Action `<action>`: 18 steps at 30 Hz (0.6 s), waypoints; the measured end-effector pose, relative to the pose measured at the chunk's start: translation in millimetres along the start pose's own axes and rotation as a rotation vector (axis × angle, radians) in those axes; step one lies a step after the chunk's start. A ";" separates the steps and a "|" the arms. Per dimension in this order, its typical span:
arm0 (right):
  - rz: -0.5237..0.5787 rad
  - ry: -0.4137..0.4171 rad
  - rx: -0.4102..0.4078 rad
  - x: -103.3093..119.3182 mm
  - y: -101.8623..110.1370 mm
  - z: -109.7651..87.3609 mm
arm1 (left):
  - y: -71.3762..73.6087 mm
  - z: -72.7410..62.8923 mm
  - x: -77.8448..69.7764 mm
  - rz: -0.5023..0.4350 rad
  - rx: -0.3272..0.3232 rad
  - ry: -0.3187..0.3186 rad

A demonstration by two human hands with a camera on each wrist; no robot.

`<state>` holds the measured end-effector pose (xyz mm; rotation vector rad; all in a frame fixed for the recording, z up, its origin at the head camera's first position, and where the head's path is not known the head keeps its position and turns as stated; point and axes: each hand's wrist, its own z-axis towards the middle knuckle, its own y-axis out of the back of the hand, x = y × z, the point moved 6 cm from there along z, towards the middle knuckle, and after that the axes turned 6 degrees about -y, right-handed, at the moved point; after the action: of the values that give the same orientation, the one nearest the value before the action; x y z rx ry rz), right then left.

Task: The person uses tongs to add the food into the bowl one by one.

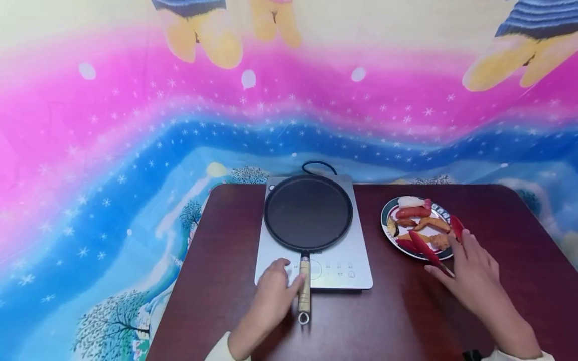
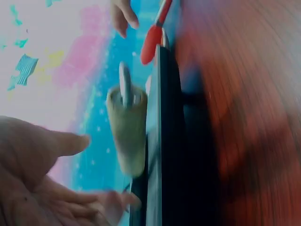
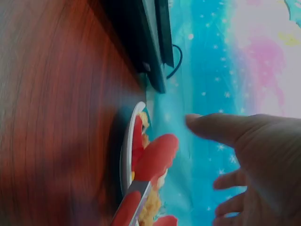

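At the left side of the scene, a printed cloth (image 1: 54,165) in pink, blue and white, scattered with snowflakes and bare trees, hangs behind and beside a dark reddish-brown table (image 1: 207,271). Over the table's near left part is the left hand (image 1: 273,288), coming out of a pale sleeve (image 1: 228,347); its thumb and fingers are spread, grasping nothing, and the left wrist view shows a gap between the thumb and the pan's handle (image 1: 304,288).

Just right of that hand, the flat black pan (image 1: 308,213) sits on a silver induction cooker (image 1: 361,271), its wood-coloured handle pointing toward the person and ending in a metal ring (image 1: 303,318). A dark cable (image 1: 319,162) loops behind the cooker.

Farther right, apart from the cooker, a round plate (image 1: 385,220) with a patterned rim carries several pieces of food: a white piece with a pink end (image 1: 412,201), a red sausage-like piece (image 1: 413,212) and brown fried-looking pieces (image 1: 432,223) among them. Red-tipped tongs (image 1: 424,245) lie across its near right side, their two tips apart.

At the far right, the right hand (image 1: 478,273) is at the tongs, thumb and fingers parted — nothing gripped, and the right wrist view shows it clear of them.
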<state>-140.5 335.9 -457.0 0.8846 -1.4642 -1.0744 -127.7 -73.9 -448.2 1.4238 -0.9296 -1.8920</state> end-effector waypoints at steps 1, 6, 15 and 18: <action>0.001 -0.022 0.014 -4.5 -1.0 1.1 | -6.1 0.5 -3.7 0.039 0.024 -0.004; -0.018 -0.135 0.107 -30.4 -10.6 4.6 | -27.1 1.4 -20.7 0.189 0.050 -0.050; -0.060 -0.175 0.242 -66.2 -28.4 6.0 | -31.5 4.4 -27.6 0.195 0.018 -0.067; -0.047 -0.197 0.292 -74.3 -31.9 7.0 | -29.2 7.5 -27.0 0.120 0.038 -0.063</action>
<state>-136.3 396.3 -511.1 1.0441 -1.8040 -1.0201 -129.4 -34.1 -455.5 1.3057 -1.0621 -1.8488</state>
